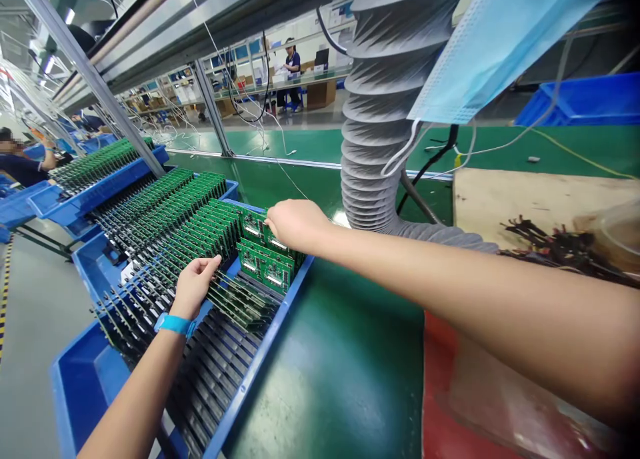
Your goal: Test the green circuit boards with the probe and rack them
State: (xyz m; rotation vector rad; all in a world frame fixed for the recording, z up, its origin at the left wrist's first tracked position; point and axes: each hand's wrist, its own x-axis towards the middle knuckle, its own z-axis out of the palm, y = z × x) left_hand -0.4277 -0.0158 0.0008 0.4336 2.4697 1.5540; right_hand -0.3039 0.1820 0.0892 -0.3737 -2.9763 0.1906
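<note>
Green circuit boards (265,267) stand in rows in slotted black racks inside a blue tray (295,282). My left hand (194,284), with a light blue band at the wrist, is closed in a pinch at the edge of a circuit board in the near row. Several boards beside it lean over at a slant (245,302). Farther back, my right hand (296,224) has its fingers curled over the upper edge of an upright circuit board (251,223) at the tray's right side. The fingertips of that hand are partly hidden. Black rack slots (215,359) show nearest to me.
More blue trays of boards (105,169) stand to the left. A grey ribbed duct (373,146) and a hanging blue face mask (490,52) are at the right. Dark cables (555,246) lie on a wooden board (500,186). People (293,62) sit farther off.
</note>
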